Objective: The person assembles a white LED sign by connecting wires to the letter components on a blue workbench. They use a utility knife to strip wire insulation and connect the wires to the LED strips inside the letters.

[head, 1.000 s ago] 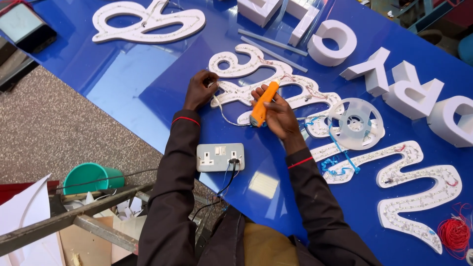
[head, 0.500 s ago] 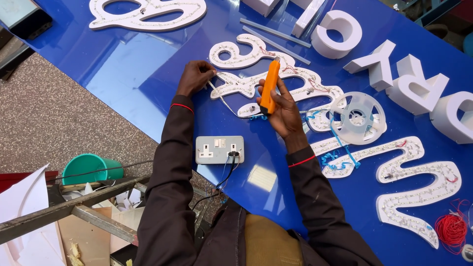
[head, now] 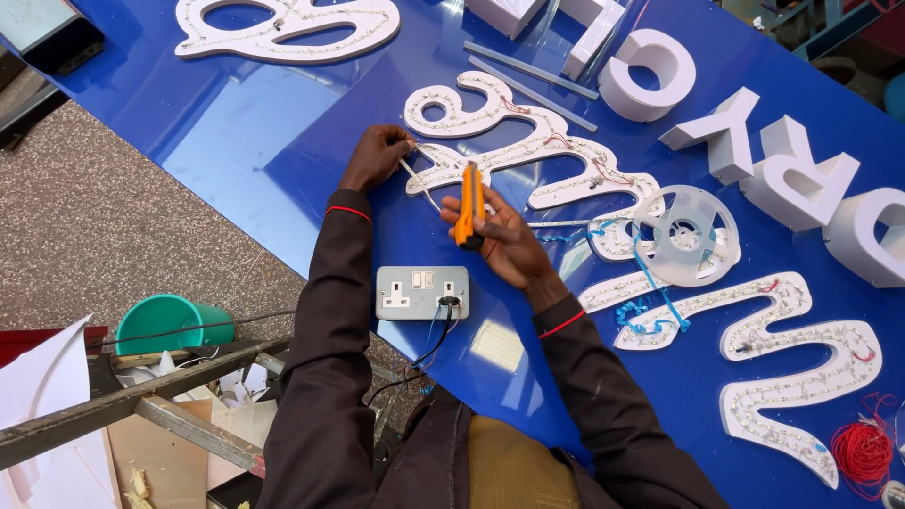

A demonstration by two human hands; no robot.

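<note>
Left hand rests on the blue sign panel, fingers curled & pinching a thin white wire at the left end of a white script-shaped sign letter studded w/ small LED dots. Right hand, just right of it & nearer the person, is closed around an orange utility knife, held roughly upright above the panel, tip pointing away from the person toward the script letter. Cannot tell if the blade is out.

Left of the panel's near edge, off it: a green plastic bucket and a grey metal bar over paper scraps. On the panel by its near edge, between both forearms: a grey double wall socket w/ a plug & cable at its right side. Right of the knife hand: a clear empty reel w/ blue wire bits beside it. Further right, toward the panel's right end: another white script piece, chunky white block letters, and a red wire coil at the near right corner. At the far-left corner lies a third white script letter.
</note>
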